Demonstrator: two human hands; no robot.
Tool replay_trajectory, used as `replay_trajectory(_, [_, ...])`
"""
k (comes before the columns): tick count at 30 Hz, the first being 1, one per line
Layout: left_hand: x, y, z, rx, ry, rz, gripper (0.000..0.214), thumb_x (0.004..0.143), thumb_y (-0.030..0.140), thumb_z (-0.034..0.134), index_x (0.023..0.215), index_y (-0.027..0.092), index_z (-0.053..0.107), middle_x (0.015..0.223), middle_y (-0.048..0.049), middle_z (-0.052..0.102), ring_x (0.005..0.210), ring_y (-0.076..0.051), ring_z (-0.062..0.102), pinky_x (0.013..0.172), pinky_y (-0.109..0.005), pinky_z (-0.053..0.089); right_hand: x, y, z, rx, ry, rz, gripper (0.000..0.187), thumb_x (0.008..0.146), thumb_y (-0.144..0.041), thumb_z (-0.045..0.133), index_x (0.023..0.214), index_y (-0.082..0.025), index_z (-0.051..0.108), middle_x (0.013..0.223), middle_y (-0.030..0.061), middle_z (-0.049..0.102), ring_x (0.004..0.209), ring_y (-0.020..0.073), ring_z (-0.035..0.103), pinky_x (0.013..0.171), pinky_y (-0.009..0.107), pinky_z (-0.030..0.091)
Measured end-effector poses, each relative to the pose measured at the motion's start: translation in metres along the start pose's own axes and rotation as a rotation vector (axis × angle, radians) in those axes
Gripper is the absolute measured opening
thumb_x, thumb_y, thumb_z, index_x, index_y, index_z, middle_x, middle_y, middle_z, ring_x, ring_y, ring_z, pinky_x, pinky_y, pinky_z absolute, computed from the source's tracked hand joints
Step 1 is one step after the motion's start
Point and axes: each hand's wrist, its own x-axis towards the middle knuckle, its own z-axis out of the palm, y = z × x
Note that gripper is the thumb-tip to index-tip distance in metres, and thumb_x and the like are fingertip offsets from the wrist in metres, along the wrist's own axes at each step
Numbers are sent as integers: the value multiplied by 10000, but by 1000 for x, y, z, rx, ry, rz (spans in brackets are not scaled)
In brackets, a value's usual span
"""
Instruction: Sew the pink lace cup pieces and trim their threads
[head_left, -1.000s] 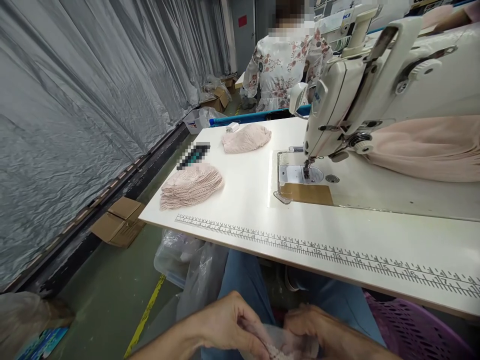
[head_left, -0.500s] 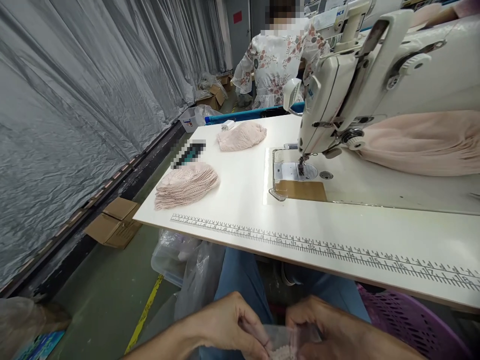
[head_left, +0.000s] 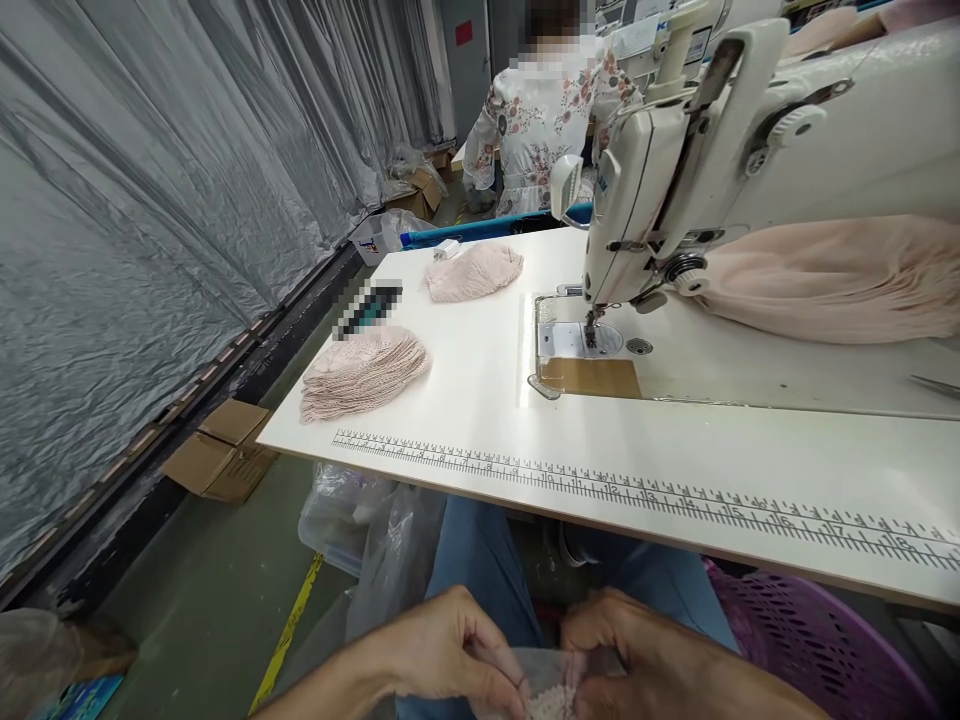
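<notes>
White table [head_left: 480, 400] bears fabric stacks [head_left: 364, 372] (sewing machine [head_left: 675, 180] beside).

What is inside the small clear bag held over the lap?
Small pale pink beads show through the clear bag, pinched by the left hand and right hand. The frame edge hides its lower part.

Sewing machine [head_left: 750, 150], pink fabric stacks [head_left: 364, 372]

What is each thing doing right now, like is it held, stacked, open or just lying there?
Left hand: pinching the small clear bag.
Right hand: pinching the bag's other side.
Small clear bag: held over the lap, pale beads inside.
Near pink fabric stack: fanned on the table.
Far pink fabric stack: lying flat.
Sewing machine: nothing under the needle.
Cardboard box: flattened on the floor.
</notes>
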Motion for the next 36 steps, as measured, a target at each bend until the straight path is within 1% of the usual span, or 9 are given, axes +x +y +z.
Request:
replay_trajectory(4, [1, 1, 1, -31, -9, 11, 600, 425, 631, 852, 782, 152, 794, 643, -25, 675, 585, -121, 577, 668, -254, 520, 0, 6, -3, 32, 2, -39, 97, 745, -205, 723, 822, -206, 782, 842, 30, 704, 886, 218, 630, 754, 285, 461])
replay_trajectory(7, [3, 0, 1, -12, 5, 34, 580, 442, 624, 851, 788, 162, 796, 652, -22, 675, 594, -112, 566, 636, -222, 503, 3, 8, -1, 77, -29, -66, 97, 738, -273, 750, 806, -214, 785, 789, 15, 699, 836, 206, 632, 708, 264, 463])
replay_trajectory(10, [3, 0, 1, -3, 15, 24, 602, 441, 624, 853, 820, 160, 796, 680, -27, 685, 622, -123, 583, 642, -224, 507, 8, 10, -1, 119, -42, -103, 210, 728, -414, 772, 764, -207, 782, 735, 4, 663, 767, 186, 611, 659, 244, 438])
replay_trajectory(15, [2, -1, -1, 21, -35, 35, 699, 377, 600, 880, 917, 167, 786, 767, -36, 724, 702, -166, 646, 713, -247, 515, 8, 18, -8, 188, -54, -114, 454, 768, -605, 678, 727, -157, 738, 673, -5, 581, 665, 152, 551, 608, 243, 404])
replay_trajectory(22, [4, -5, 0, 38, -13, 160, 609, 472, 546, 883, 921, 146, 783, 827, -63, 745, 766, -196, 684, 710, -234, 510, 4, 25, -12, 207, -88, -51, 279, 730, -449, 748, 764, -173, 721, 737, -9, 624, 710, 152, 575, 633, 234, 416])
replay_trajectory(26, [3, -2, 3, 52, -14, 174, 518, 549, 506, 860, 928, 161, 783, 829, -47, 740, 755, -169, 665, 697, -213, 493, 10, 18, 5, 183, -70, -16, 242, 623, -354, 815, 771, -193, 712, 710, -40, 597, 715, 153, 551, 617, 227, 384])
replay_trajectory(30, [1, -4, 2, 136, 41, 194, 441, 603, 488, 822, 903, 167, 784, 746, -9, 698, 665, -120, 587, 621, -182, 435, 17, 13, 20, 188, -32, 27, 146, 596, -194, 758, 608, -177, 614, 595, -69, 463, 629, 126, 470, 548, 221, 316])
replay_trajectory(33, [-1, -6, -1, 215, 95, 219, 463, 584, 506, 827, 887, 159, 785, 635, 22, 609, 593, -86, 481, 546, -169, 348, 14, 14, 18, 214, -33, 31, 134, 621, -234, 703, 620, -188, 578, 621, -58, 482, 636, 130, 464, 562, 227, 318])
replay_trajectory(36, [-2, -5, 0, 235, 125, 233, 482, 561, 516, 842, 892, 169, 789, 611, 33, 578, 595, -84, 454, 544, -171, 323, 12, 18, 15, 215, -55, 12, 190, 645, -334, 690, 654, -200, 555, 627, -57, 454, 642, 132, 428, 560, 233, 288])
